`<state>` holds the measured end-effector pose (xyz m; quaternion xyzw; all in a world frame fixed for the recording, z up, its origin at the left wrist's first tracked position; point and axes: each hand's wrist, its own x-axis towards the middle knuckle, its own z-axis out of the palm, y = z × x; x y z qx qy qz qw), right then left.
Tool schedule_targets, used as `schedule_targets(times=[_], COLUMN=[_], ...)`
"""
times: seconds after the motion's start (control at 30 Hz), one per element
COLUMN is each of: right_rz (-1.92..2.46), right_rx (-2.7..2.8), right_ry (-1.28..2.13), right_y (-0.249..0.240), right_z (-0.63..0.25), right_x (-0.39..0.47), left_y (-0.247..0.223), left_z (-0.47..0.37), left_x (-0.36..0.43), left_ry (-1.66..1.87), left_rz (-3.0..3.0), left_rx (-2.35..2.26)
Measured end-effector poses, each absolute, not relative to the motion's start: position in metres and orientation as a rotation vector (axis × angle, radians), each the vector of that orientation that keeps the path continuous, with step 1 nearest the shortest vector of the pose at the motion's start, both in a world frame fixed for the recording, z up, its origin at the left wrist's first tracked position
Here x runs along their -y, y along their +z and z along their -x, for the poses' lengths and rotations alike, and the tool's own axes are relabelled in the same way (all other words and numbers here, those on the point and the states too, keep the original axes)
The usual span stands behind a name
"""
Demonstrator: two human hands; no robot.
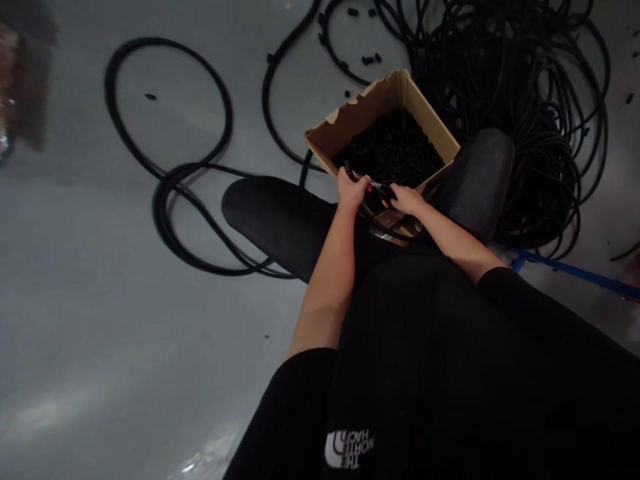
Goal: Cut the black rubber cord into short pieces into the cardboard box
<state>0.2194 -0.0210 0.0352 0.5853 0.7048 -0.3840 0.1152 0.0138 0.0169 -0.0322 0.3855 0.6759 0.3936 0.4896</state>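
Note:
My left hand (351, 189) is closed round a black hose (349, 169), whose short end sticks up past the thumb. Below that hand, a length of hose curves down towards my lap. My right hand (407, 199) grips a plier-like cutter (384, 191) with dark handles, an orange part and a metal head. The metal head points left and meets the hose beside my left fingers; whether its jaws are closed is too small to tell. Both hands are over the near edge of a cardboard box (429, 110), which holds a heap of short black pieces (400, 143).
A big tangle of black hose (540, 153) lies right of the box. Looser hose loops (167, 43) spread over the grey floor (100, 320) at left. Small black bits (367, 61) are scattered beyond the box. A blue bar (575, 268) lies at right. My legs flank the box.

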Motion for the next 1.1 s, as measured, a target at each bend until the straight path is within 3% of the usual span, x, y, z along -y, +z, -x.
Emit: schedule_targets(times=[0.47, 1.1], right_rz=[-1.907, -2.261], right_rx=[-2.285, -1.783], right_ry=[-0.982, -1.632], right_y=[0.034, 0.007], right_z=[-0.212, -0.218], right_x=[0.021, 0.011], left_y=[-0.006, 0.001], left_z=[-0.028, -0.026], left_x=[-0.022, -0.021], left_ry=[0.926, 0.783], left_rz=[-0.81, -0.547], left_rx=[-1.65, -1.66])
